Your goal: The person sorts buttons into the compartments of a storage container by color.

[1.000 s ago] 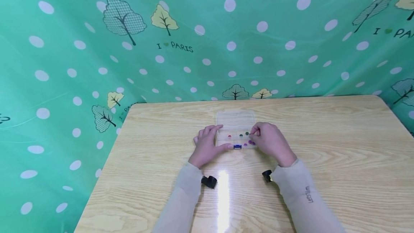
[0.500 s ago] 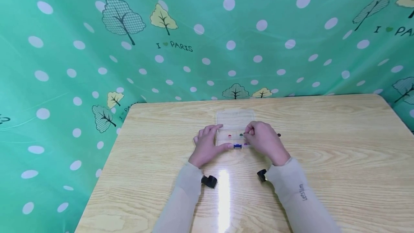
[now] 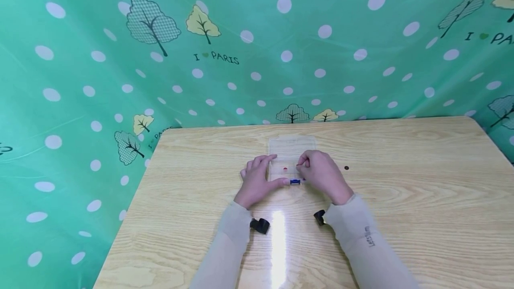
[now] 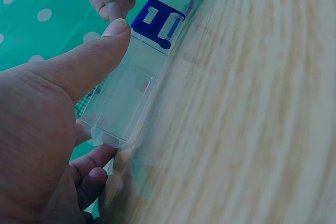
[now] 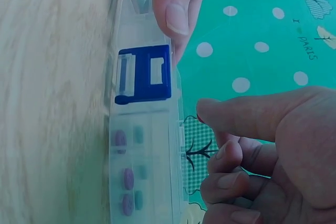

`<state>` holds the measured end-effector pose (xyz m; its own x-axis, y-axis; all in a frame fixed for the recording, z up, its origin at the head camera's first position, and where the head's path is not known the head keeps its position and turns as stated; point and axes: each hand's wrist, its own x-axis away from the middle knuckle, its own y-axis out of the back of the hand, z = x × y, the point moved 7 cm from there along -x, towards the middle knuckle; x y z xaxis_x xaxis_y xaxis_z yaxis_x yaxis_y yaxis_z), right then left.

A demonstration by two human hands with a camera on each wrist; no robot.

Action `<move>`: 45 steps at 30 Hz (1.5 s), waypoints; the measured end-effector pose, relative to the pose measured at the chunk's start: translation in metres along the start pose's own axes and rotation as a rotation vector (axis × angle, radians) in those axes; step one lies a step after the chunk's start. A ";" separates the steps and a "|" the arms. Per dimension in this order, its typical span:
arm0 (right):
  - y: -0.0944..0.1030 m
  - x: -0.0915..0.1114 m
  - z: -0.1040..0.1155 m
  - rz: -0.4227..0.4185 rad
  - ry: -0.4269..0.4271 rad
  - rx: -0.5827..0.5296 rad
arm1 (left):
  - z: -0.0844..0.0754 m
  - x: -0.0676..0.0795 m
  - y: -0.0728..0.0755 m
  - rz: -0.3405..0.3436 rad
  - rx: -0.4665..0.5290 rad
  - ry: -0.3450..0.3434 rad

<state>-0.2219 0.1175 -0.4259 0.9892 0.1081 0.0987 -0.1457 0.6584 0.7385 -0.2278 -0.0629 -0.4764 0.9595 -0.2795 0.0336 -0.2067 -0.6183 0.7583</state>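
Note:
A clear plastic compartment box [image 3: 277,175] stands on the table with its lid [image 3: 293,145] raised behind it. Thumb at the front beside the blue latch [image 3: 295,182], fingers round the left end, my left hand [image 3: 257,179] grips the box. Over the compartments, my right hand [image 3: 323,175] pinches something small and dark red between thumb and forefinger, mostly hidden by the fingertips. Through the box wall in the right wrist view show several purple discs [image 5: 128,178] and green discs [image 5: 138,134]. A red disc [image 3: 285,169] lies in a left compartment.
One small dark disc [image 3: 346,167] lies on the wooden table [image 3: 401,200] to the right of the box. A green patterned cloth [image 3: 257,48] hangs behind the table. Black wrist cameras sit near both cuffs, such as the left camera [image 3: 261,225].
The right hand has moved left across the box, from its right end to near the middle. This uncovers the dark disc on the table. The left hand and box stay put.

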 end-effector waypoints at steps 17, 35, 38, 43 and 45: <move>-0.013 -0.008 0.007 0.017 0.022 -0.007 | -0.001 0.000 0.000 -0.007 0.015 -0.010; -0.022 -0.014 0.013 0.008 0.038 0.033 | -0.001 0.000 -0.001 0.001 0.015 -0.011; -0.023 -0.014 0.013 0.009 0.035 0.042 | 0.000 0.000 -0.001 0.000 0.017 -0.013; -0.023 -0.014 0.013 0.010 0.028 0.061 | 0.000 0.000 -0.001 0.003 0.014 -0.013; -0.023 -0.014 0.014 0.007 0.031 0.068 | 0.001 -0.001 -0.001 0.003 0.011 -0.012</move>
<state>-0.2323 0.0904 -0.4352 0.9871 0.1363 0.0842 -0.1503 0.6058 0.7813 -0.2283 -0.0625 -0.4776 0.9566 -0.2901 0.0280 -0.2118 -0.6257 0.7507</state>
